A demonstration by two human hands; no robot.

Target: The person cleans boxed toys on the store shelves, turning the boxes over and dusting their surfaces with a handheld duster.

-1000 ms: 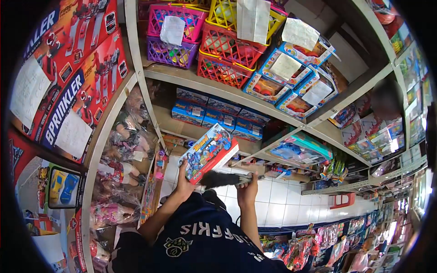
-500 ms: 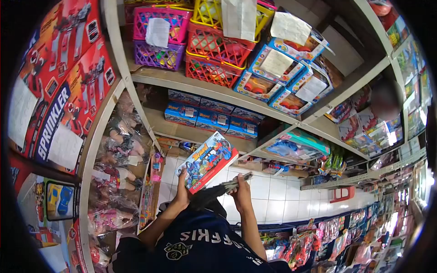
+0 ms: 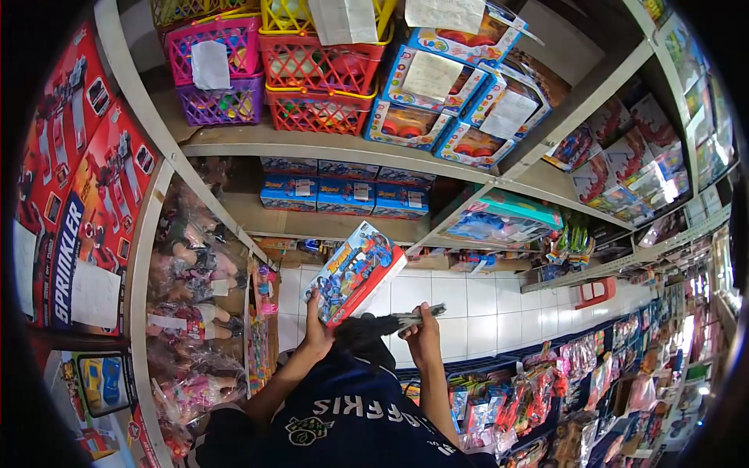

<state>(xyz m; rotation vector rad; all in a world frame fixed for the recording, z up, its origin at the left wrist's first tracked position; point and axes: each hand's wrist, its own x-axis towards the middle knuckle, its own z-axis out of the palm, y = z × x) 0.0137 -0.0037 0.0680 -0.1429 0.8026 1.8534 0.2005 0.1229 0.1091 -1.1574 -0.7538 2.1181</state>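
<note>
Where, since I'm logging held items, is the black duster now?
In the head view, the black duster is just below centre, held in the right hand, its dark end near the toy box held in the left hand.

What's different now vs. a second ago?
The black duster in the right hand went from roughly level to slanting, dark end lower. The view swung right, so the shelf baskets sit further left in frame. Nothing taken up or let go. The left hand still holds the toy box at much the same tilt.
</note>
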